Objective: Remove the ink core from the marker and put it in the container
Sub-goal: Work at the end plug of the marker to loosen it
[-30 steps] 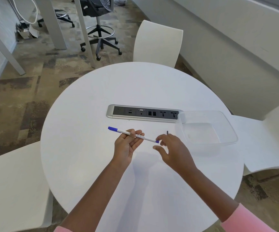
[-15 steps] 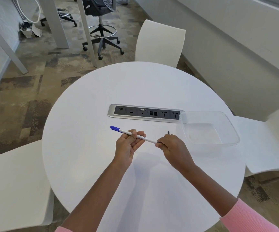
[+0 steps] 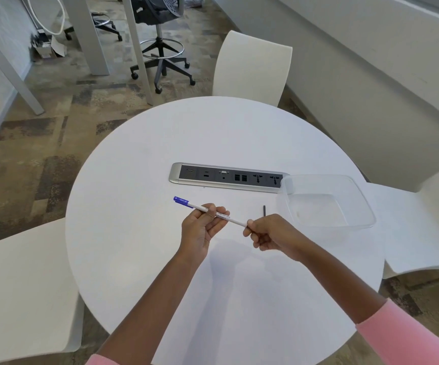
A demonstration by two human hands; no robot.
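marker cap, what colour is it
Blue, on the marker cap, seen in the head view.

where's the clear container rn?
In the head view the clear container sits on the white table, right of centre, just beyond the right hand, its far corner against the power strip.

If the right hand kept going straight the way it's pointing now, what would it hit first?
The right hand points up-left along the marker, whose near end it grips. Going straight on, it would likely meet the left hand holding the marker's middle, though depth is hard to judge.
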